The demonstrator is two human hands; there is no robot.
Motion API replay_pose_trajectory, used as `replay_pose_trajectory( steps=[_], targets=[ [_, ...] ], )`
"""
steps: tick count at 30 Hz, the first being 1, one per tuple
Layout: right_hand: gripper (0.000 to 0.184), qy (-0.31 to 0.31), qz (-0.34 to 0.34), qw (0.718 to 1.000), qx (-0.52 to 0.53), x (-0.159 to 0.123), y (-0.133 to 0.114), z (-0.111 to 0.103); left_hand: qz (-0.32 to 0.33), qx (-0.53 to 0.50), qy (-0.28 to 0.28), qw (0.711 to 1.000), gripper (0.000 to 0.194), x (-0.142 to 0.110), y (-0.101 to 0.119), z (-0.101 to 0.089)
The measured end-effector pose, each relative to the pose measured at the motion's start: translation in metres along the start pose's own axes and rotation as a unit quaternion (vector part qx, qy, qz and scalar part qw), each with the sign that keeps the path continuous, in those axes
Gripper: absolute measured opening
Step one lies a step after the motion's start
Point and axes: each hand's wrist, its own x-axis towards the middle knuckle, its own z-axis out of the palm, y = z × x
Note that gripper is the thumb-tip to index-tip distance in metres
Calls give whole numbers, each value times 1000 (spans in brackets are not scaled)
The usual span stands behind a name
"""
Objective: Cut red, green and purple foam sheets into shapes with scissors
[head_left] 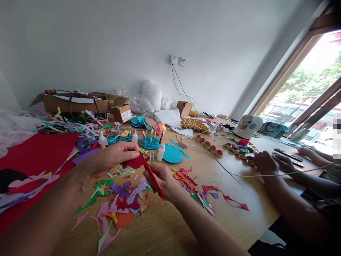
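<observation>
Between the fingers and thumb of my left hand [117,158] is a piece of red paper [137,162], held above the table. My right hand [163,180] is closed around the red-handled scissors [157,183], whose blades meet the paper's right edge. Below both hands lies a pile of coloured paper scraps [130,199] in purple, pink, green and orange. More red and orange scraps [186,179] are spread to the right. Just beyond my hands, a white glue bottle [161,152] stands beside a blue disc [172,153].
A co-worker's hands [266,163] are at the right, near painted egg-carton pieces [242,153]. A white cable [239,175] crosses the table there. A white fan [245,126] stands by the window. Red sheets [34,151] lie at left, and cardboard boxes [71,103] line the wall.
</observation>
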Motion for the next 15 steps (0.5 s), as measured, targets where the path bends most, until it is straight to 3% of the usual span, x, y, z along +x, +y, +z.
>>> replay_pose_trajectory(
  steps=[9,15],
  targets=[
    [36,17,34,996,74,1,2,2,-8,-56,61,997,13,0,1,3],
    [36,30,46,991,118,1,0,3,-21,-102,66,992,12,2,0,9]
  ],
)
